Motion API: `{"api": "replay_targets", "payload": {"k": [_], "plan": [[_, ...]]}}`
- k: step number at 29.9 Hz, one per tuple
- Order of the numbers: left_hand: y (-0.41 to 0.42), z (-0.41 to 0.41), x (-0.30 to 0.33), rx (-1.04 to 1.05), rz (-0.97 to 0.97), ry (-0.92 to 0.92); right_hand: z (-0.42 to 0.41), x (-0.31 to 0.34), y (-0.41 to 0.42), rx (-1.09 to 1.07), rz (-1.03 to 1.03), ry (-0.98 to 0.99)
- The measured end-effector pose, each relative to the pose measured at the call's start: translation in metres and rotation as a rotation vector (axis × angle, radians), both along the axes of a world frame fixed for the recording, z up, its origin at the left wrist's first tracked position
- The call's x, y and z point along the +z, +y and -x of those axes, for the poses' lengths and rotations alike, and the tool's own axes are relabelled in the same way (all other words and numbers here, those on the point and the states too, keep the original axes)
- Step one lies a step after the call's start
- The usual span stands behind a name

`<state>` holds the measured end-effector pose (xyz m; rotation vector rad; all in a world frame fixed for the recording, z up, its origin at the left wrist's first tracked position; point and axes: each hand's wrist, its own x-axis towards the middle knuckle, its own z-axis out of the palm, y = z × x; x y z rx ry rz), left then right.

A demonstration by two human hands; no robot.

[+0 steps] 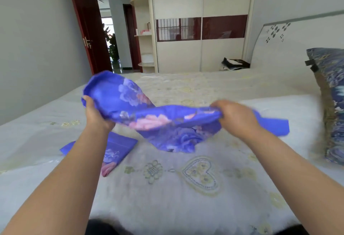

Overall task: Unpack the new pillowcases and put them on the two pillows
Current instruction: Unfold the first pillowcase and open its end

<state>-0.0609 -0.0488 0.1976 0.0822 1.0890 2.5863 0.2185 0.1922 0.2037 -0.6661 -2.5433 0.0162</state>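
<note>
A blue pillowcase (149, 115) with pink and white flowers hangs bunched in the air above the bed. My left hand (96, 115) grips its left end and my right hand (236, 117) grips its right end. A second blue flowered pillowcase (115, 152) lies folded on the bed, partly hidden under my left forearm. A bare white pillow (275, 108) lies beyond my right hand. A pillow in a dark blue patterned cover (335, 104) leans at the right by the headboard.
The bed (186, 188) has a pale cover with embroidered hearts and flowers. A white headboard (290, 48) stands at the right. A wardrobe (201, 24) and a black bag (234, 63) are beyond the bed. An open dark red door (87, 29) is at the left.
</note>
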Motion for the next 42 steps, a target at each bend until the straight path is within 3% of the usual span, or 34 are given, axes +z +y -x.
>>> {"api": "replay_targets", "payload": {"k": [4, 6, 8, 10, 12, 14, 15, 16, 18, 20, 22, 23, 26, 28, 30, 32, 35, 38, 42], "plan": [[-0.01, -0.009, -0.071, -0.097, 0.468, -0.179, 0.004, -0.075, -0.02, 0.181, 0.318, -0.625], [-0.014, -0.008, -0.089, -0.069, 0.609, -0.229, 0.007, -0.099, -0.028, 0.201, 0.558, -0.803], [-0.021, 0.004, -0.095, -0.052, 0.668, -0.248, 0.013, -0.115, -0.03, 0.193, 0.664, -0.754], [-0.025, 0.024, -0.101, -0.033, 0.613, -0.282, 0.021, -0.124, -0.029, 0.149, 0.77, -0.573], [-0.026, 0.028, -0.091, 0.049, 0.35, -0.275, 0.029, -0.131, -0.029, 0.106, 0.791, -0.43], [-0.03, 0.017, -0.067, 0.078, -0.058, -0.175, 0.032, -0.136, -0.029, 0.131, 0.584, -0.367], [-0.034, 0.01, -0.054, 0.134, -0.104, -0.132, 0.033, -0.137, -0.031, 0.169, 0.499, -0.347], [-0.04, 0.008, -0.049, 0.223, -0.101, -0.119, 0.033, -0.139, -0.033, 0.196, 0.456, -0.352], [-0.059, 0.01, -0.059, 0.43, 0.14, -0.163, 0.033, -0.142, -0.035, 0.176, 0.421, -0.467], [-0.076, 0.011, -0.084, 0.462, 0.386, -0.243, 0.035, -0.152, -0.033, 0.055, 0.385, -0.583], [-0.078, 0.014, -0.108, 0.533, 0.412, -0.367, 0.038, -0.16, -0.029, -0.098, 0.42, -0.511], [-0.077, 0.014, -0.116, 0.585, 0.538, -0.38, 0.039, -0.162, -0.026, -0.158, 0.463, -0.432], [-0.065, -0.009, -0.129, 0.764, 0.931, -0.169, 0.042, -0.164, -0.016, -0.273, 0.606, -0.305], [-0.044, -0.026, -0.137, 0.761, 1.067, 0.183, 0.04, -0.166, -0.006, -0.285, 0.648, -0.268], [-0.022, -0.034, -0.149, 0.562, 1.119, 0.556, 0.037, -0.169, 0.0, -0.271, 0.646, -0.067], [-0.004, -0.04, -0.162, 0.269, 1.271, 0.774, 0.029, -0.167, 0.0, -0.305, 0.703, 0.315], [0.013, -0.052, -0.184, -0.001, 1.697, 0.884, 0.015, -0.162, -0.001, -0.328, 0.682, 0.712], [0.011, -0.059, -0.198, -0.031, 1.877, 0.956, 0.009, -0.17, 0.003, -0.176, 0.601, 0.737], [0.004, -0.057, -0.199, 0.074, 1.844, 0.943, 0.008, -0.165, 0.0, 0.118, 0.518, 0.622]]}}
